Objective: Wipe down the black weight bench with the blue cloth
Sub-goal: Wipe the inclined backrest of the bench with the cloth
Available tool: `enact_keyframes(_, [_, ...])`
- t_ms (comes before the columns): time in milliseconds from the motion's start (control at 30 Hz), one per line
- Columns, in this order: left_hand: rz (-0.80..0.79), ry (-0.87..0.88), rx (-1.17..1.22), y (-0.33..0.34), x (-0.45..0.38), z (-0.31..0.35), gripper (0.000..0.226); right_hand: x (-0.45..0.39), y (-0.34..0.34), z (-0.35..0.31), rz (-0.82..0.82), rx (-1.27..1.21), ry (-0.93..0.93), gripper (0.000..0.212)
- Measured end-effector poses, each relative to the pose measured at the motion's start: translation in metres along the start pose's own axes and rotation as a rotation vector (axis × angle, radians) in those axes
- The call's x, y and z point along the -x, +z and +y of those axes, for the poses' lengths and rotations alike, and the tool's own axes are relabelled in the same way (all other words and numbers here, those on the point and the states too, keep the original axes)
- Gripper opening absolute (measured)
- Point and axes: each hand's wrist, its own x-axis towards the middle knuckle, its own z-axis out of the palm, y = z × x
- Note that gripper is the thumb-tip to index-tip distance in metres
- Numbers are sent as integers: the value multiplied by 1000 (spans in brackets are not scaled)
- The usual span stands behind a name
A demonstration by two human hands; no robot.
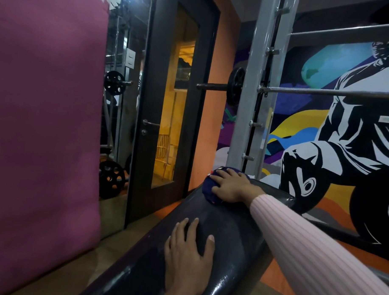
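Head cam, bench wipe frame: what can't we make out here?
- Blue cloth: mostly hidden under the right hand; its size and folds are unclear.
- Bench: the near end is cut off by the bottom edge; its legs are out of view.
- Left hand: the wrist is cut off by the bottom edge.
- Left side: a blurred pink surface blocks what lies behind it.
- Barbell: the right end runs off the frame.

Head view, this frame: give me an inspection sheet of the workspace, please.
Surface: padded black weight bench, glossy, tilted across the frame.
Job's things: bunched dark blue cloth near the bench's far end.
Clutter: nothing seen on the bench.
Hands: right hand presses on the cloth; left hand lies flat on the pad.
Cables: nothing seen.
Surroundings: grey steel rack with loaded barbell, painted mural wall, dark glazed door.
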Motion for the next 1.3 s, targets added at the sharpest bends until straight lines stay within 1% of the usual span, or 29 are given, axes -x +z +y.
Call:
enact_keyframes(67, [8, 0, 0, -1, 1, 0, 61, 2, 8, -15, -13, 25, -59, 60])
enact_keyframes(133, [17, 9, -1, -1, 1, 0, 60, 11, 13, -22, -41, 35, -151, 58])
enact_keyframes(233, [21, 17, 10, -1, 2, -1, 60, 25, 8, -12, -96, 19, -241, 56])
enact_keyframes(267, [19, 18, 15, -1, 3, -2, 61, 28, 5, -6, -103, 15, -234, 56])
enact_keyframes(333, [26, 22, 21, 0, 3, -2, 65, 27, 2, 2, -66, 18, -142, 58])
enact_keyframes(400, [34, 26, 23, 0, 3, -2, 67, 25, 5, -5, -16, 28, -36, 61])
enact_keyframes(433, [32, 23, 29, 1, 3, -3, 65, 25, 9, -13, -8, 30, -21, 62])
enact_keyframes(467, [29, 19, 32, 1, 3, -3, 62, 26, 13, -21, -6, 36, -38, 63])
enact_keyframes(533, [34, 16, 33, 2, 3, -3, 62, 31, 23, -33, -7, 51, -128, 64])
enact_keyframes(600, [50, 11, 47, 1, 3, -3, 63, 40, 28, -34, 12, 38, -203, 60])
enact_keyframes(700, [82, 30, 89, 2, 5, -2, 63, 55, 30, -30, 101, -12, -235, 50])
enact_keyframes(767, [127, 54, 132, 1, 8, -2, 61, 61, 30, -29, 130, -26, -244, 47])
enact_keyframes(833, [192, 84, 172, 0, 11, -2, 56, 63, 28, -24, 116, -25, -225, 49])
enact_keyframes(900, [231, 105, 189, -3, 17, -3, 49, 58, 21, -12, 118, -6, -151, 52])
enact_keyframes(1000, [263, 65, 237, -3, 23, -9, 39, 44, 12, -1, 89, -2, -15, 55])
enact_keyframes(1067, [257, 46, 266, -1, 25, -15, 34, 36, 16, -13, 46, 12, -7, 57])
enact_keyframes(1200, [232, 20, 276, 1, 22, -20, 25, 42, 36, -55, -10, 74, -192, 57])
enact_keyframes(1300, [259, 50, 287, 3, 20, -24, 22, 61, 39, -55, -50, 86, -329, 54])
